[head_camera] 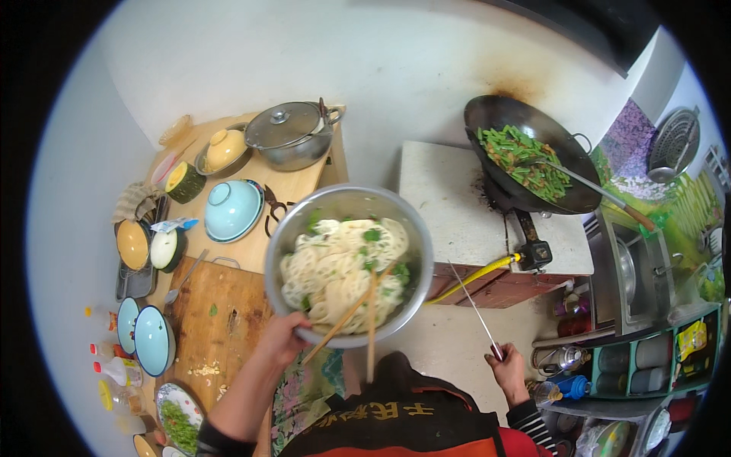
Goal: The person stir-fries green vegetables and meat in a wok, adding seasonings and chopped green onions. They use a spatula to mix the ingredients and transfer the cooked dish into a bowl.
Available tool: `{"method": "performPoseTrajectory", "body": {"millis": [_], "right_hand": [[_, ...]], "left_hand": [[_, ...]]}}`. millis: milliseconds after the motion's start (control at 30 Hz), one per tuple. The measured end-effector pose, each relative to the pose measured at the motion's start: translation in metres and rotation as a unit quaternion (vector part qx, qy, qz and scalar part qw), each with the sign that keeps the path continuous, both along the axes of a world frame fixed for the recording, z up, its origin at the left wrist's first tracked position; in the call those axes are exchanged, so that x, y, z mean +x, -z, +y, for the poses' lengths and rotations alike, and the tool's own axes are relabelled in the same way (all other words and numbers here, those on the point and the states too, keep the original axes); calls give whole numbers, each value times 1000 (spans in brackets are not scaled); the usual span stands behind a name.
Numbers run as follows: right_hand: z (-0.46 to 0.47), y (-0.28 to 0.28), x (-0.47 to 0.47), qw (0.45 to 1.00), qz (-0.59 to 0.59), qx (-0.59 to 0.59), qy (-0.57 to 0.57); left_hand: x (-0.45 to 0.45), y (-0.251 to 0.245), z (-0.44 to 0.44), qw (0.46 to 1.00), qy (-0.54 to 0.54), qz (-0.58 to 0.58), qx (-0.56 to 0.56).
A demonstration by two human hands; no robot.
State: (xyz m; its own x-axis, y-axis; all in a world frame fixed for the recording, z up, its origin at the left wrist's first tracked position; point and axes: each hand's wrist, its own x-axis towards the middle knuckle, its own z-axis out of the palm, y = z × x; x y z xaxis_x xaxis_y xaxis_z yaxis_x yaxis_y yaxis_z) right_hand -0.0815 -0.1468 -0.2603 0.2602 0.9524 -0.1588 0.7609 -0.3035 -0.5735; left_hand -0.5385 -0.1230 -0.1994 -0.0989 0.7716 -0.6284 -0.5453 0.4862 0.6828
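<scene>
My left hand [285,338] grips the near-left rim of a stainless steel bowl [422,251], raised in front of me. Pale lotus root slices [337,251] fill it, mixed with green herb leaves [402,273]. A pair of wooden chopsticks [371,320] leans in the bowl, their ends sticking out over the near rim. Off to the right, above the floor, my right hand [506,368] is closed around the dark handle of a knife [473,303]. Its blade is seen nearly edge-on and points away from me, apart from the bowl.
Right of the bowl, a wok [562,134] of green vegetables with a long-handled ladle [605,197] sits on a gas burner. A yellow gas hose [480,278] hangs by the counter. At left are a wooden cutting board [228,303], a lidded pot [291,151] and blue bowls [154,340].
</scene>
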Motion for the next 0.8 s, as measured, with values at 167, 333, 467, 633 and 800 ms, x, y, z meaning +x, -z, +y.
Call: {"method": "performPoseTrajectory", "body": {"millis": [167, 333, 467, 633, 800], "right_hand": [[-35, 16, 38, 999, -19, -26, 40], [-38, 26, 68, 996, -27, -83, 15], [-20, 16, 71, 992, -10, -124, -28], [9, 21, 76, 987, -13, -135, -87], [29, 105, 126, 972, 99, -160, -143]], "left_hand": [[63, 70, 97, 1000, 26, 6, 16], [125, 91, 167, 999, 22, 29, -4], [152, 103, 208, 999, 15, 50, 7], [162, 108, 222, 997, -11, 65, -33], [198, 163, 252, 999, -47, 16, 4]]}}
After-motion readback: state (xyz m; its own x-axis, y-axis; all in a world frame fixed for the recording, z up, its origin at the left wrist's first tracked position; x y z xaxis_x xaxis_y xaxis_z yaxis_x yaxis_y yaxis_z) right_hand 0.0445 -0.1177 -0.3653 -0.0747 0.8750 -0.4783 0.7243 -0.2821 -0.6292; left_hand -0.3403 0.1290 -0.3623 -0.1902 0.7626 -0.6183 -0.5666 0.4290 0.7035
